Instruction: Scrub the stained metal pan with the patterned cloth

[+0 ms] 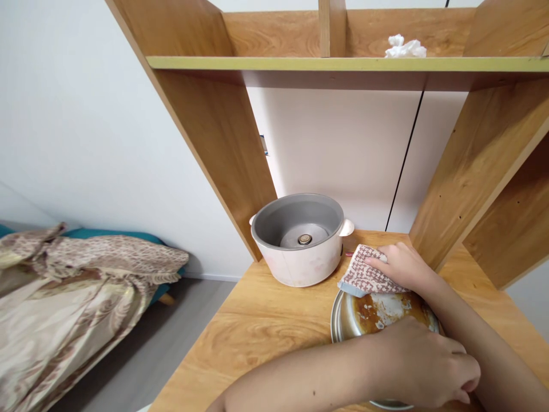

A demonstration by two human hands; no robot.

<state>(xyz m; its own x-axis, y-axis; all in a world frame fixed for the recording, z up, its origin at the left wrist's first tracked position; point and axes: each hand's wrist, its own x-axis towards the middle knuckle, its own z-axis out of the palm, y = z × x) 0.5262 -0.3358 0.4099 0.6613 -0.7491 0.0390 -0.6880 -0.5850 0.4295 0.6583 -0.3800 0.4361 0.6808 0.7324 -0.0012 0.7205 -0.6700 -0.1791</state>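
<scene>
A metal pot (362, 313), stained brown on its upward-facing base, lies bottom up on the wooden desk. My right hand (398, 264) is closed on a folded brown-and-white patterned cloth (366, 272) with a pale blue edge, which rests against the pot's far side. Reaching across from the left, my left hand (429, 363) lies over the pot's near right part. Its fingers are curled at the right, and what they grip, if anything, is hidden. A white electric cooker body (300, 266) with a grey inside stands uncovered behind and left of the pot.
A wooden shelf (278, 64) spans above the desk (240, 320), with crumpled white tissue (405, 48) on it. Upright panels (210, 149) flank the cooker. Left of the desk, a patterned cover (86, 286) drapes over blue furniture on the grey floor.
</scene>
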